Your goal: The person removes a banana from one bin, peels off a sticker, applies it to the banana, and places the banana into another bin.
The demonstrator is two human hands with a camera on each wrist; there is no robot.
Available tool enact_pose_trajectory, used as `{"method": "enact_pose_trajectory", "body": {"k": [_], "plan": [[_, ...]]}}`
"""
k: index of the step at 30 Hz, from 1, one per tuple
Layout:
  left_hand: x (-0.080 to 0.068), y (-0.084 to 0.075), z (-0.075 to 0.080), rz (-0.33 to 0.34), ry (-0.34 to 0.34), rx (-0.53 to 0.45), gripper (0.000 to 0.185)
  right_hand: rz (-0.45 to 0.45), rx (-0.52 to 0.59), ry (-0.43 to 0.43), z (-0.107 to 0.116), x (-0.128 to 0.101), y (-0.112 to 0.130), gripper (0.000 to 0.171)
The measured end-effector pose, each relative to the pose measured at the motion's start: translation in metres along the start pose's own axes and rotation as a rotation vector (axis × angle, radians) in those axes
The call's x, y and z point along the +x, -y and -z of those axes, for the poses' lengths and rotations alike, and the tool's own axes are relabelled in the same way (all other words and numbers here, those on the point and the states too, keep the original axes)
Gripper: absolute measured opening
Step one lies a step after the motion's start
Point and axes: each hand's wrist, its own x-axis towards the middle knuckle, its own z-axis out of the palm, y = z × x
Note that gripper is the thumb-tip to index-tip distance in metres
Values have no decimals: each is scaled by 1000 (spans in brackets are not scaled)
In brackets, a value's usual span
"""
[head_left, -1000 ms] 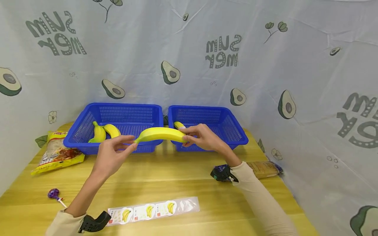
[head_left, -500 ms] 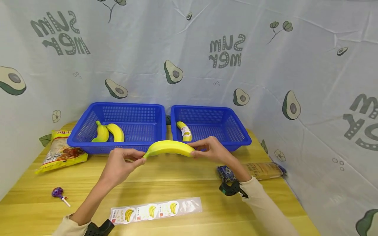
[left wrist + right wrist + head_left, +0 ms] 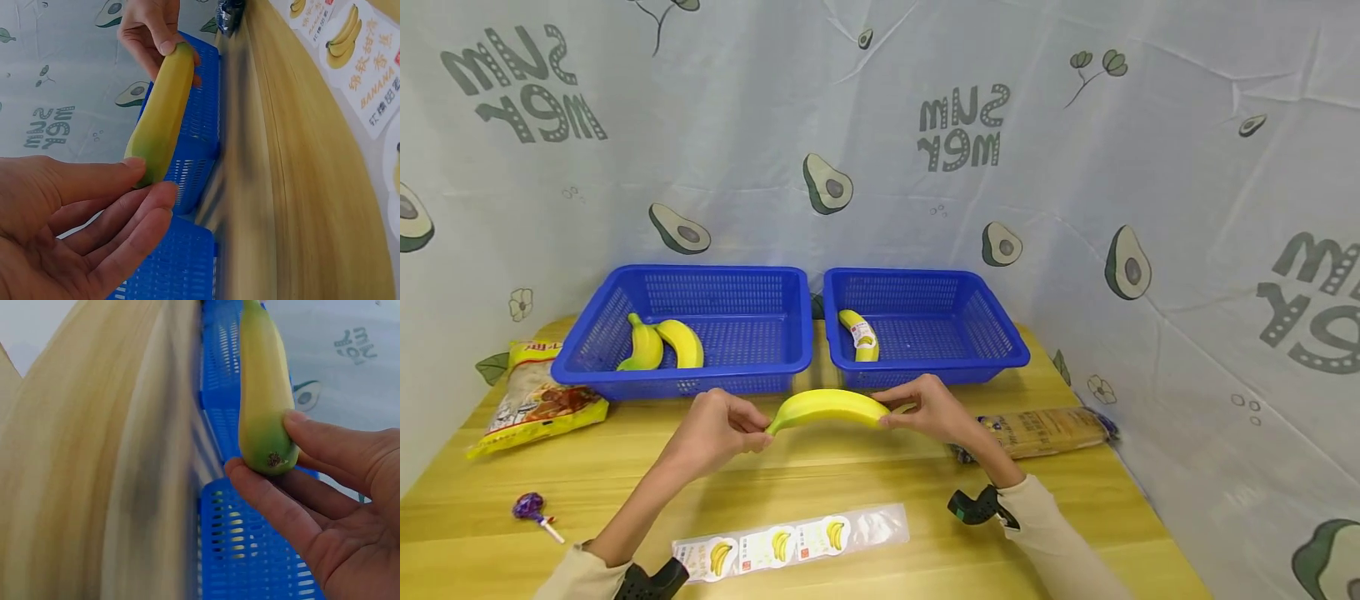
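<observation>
so there's one yellow banana (image 3: 829, 407) held sideways just above the wooden table (image 3: 827, 475), in front of two blue baskets — left hand (image 3: 711, 429) is pinching the stem end, right hand (image 3: 928, 408) has the dark-tipped end between thumb and fingers. middle of the banana is bare, arching up a bit. a strip of banana stickers (image 3: 778, 546) lies flat below it, nearer the person. right basket (image 3: 940, 367) has a banana with a sticker on it (image 3: 859, 336), left basket (image 3: 752, 379) has two plain ones (image 3: 682, 343) — plus a lollipop (image 3: 529, 505) off to the left.
</observation>
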Motion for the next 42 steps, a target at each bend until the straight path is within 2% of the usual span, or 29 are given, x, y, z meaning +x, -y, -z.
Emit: {"method": "enact_pose_trajectory", "body": {"k": [8,12,21,27,29,36,42], "plan": [[3,7,-4,4,55,44,12,27,-29,17,-14,3,-12,32],[4,9,-9,26,71,87,18,-5,-11,15,-20,2,-16,32],[5,16,-16,48,69,147,25,-69,59,25,-27,4,-18,31],[3,21,-24,7,49,227,33,-115,80,18,-32,4,-19,29],[3,22,-28,-8,38,260,36,-118,68,12,-31,4,-20,29],[4,19,-33,15,25,312,39,-106,-105,-9,-31,2,-21,32],[6,20,-34,19,26,325,38,-104,-101,2,-29,3,-23,33]]}}
